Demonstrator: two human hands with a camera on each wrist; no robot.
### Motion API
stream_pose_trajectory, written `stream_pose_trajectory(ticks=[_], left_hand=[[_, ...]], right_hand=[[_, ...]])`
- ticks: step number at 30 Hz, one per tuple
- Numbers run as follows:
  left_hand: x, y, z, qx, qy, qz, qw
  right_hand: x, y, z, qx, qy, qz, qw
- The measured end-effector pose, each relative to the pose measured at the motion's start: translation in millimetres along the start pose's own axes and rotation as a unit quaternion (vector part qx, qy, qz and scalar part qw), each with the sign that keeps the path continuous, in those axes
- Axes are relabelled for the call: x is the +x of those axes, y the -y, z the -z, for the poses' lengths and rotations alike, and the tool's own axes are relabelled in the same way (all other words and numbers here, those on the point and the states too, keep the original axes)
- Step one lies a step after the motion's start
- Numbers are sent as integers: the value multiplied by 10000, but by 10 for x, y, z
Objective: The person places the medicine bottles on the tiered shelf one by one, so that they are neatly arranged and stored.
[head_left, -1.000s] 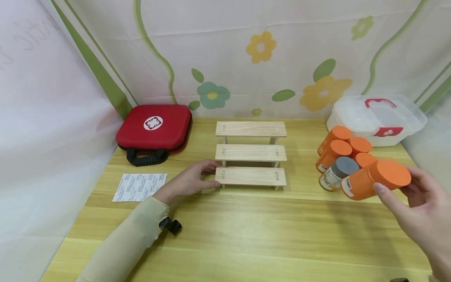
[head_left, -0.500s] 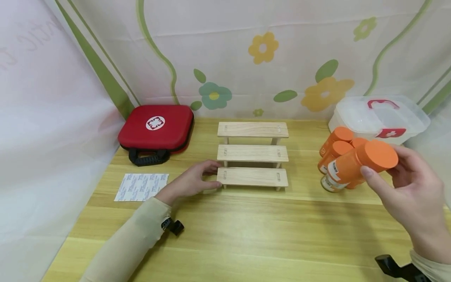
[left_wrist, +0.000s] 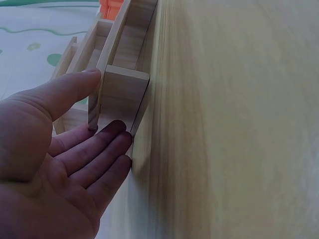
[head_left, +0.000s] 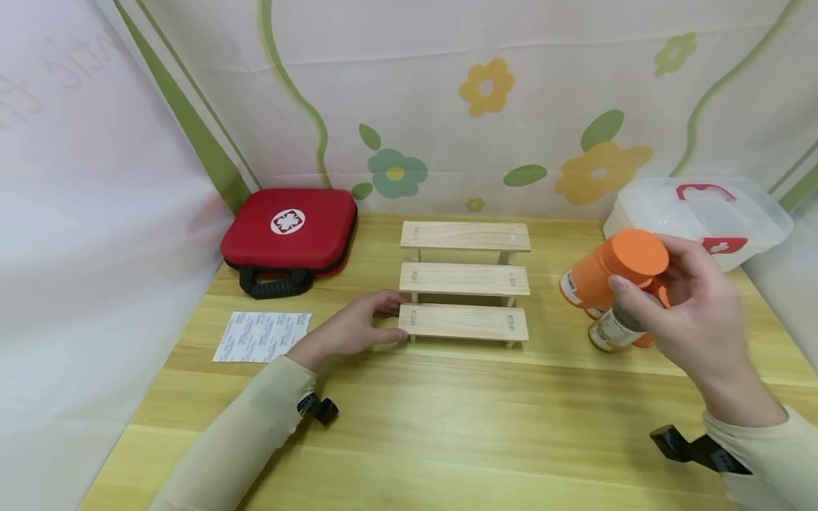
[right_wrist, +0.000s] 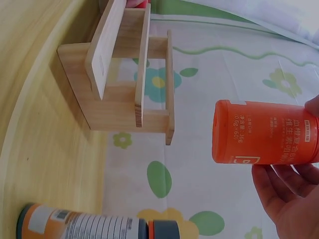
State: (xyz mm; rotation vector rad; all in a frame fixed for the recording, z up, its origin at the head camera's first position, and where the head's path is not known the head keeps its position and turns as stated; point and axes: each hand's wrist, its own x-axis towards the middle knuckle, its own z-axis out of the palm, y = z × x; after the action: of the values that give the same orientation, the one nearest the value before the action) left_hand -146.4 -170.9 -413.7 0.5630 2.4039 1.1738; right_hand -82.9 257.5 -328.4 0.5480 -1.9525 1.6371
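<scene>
My right hand (head_left: 699, 323) grips an orange pill bottle (head_left: 591, 278) by its orange cap end. The bottle is tilted in the air above the other bottles; printed text shows on its side in the right wrist view. At the left end of a three-tier wooden step stand (head_left: 464, 321), my left hand (head_left: 348, 328) touches the lowest tier. In the left wrist view, its thumb lies against the board and its fingers, slightly bent, reach the end panel. A grey-capped bottle (head_left: 612, 333) stands below my right hand, which hides most of the orange bottles there.
A red first-aid case (head_left: 287, 231) with a black handle lies at the back left. In front of it is a printed white sheet (head_left: 262, 337). A translucent medicine box (head_left: 696, 209) stands at the back right. A flowered cloth (head_left: 447, 113) hangs behind the table.
My right hand has carried the orange bottle leftward and slightly up, passing over the standing bottles. My left hand stays at the step stand's end. The head view has shifted slightly.
</scene>
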Motion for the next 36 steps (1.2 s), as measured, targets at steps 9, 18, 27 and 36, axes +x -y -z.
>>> stream_pose_trajectory(ticks=[9, 18, 27, 36], left_hand=[[-5, 6, -6, -8, -17, -24, 10000], [-9, 11, -4, -22, -29, 19, 10000], [3, 19, -11, 1, -13, 36, 10000], [4, 19, -24, -11, -61, 18, 10000]], right_hand=[[124, -72, -211, -665, 319, -74, 9972], [244, -130, -484, -694, 389, -177, 9967], [335, -184, -705, -695, 736, -83, 9948], [456, -227, -905, -785, 907, -144, 9927]])
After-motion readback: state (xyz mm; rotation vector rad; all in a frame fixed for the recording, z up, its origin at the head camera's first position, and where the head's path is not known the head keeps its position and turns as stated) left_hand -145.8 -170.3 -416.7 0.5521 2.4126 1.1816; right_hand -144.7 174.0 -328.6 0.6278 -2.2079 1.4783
